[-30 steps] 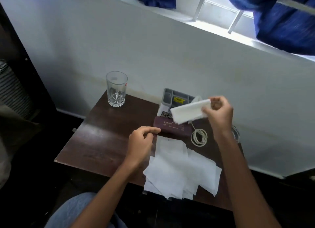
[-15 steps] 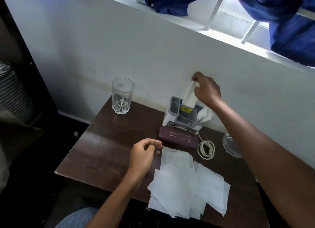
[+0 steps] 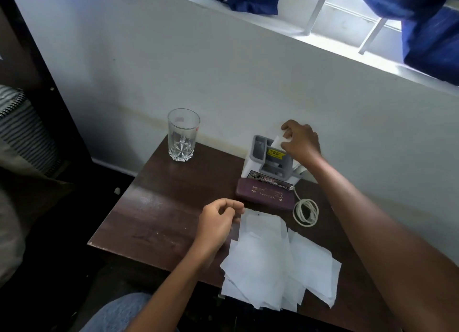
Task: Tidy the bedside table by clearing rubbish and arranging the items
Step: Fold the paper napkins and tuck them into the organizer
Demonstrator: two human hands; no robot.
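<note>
the loose tissues (image 3: 278,264) lie fanned over the near edge of the table (image 3: 161,207), their spread running from you toward the maroon case (image 3: 263,195) (the top sheet's far corner stops just short of it). your left hand (image 3: 218,222) is the nearer one. it hovers just beside that far-left corner, fingers loosely curled, holding nothing i can make out. your right hand (image 3: 300,143) is well apart, back by the wall, pinching a folded tissue (image 3: 278,141) that stands in the grey organiser (image 3: 257,149). so the next sheet lies just right of the left hand — i'd judge the left should lift it. the coiled cable (image 3: 306,212) sits off to the side.
</note>
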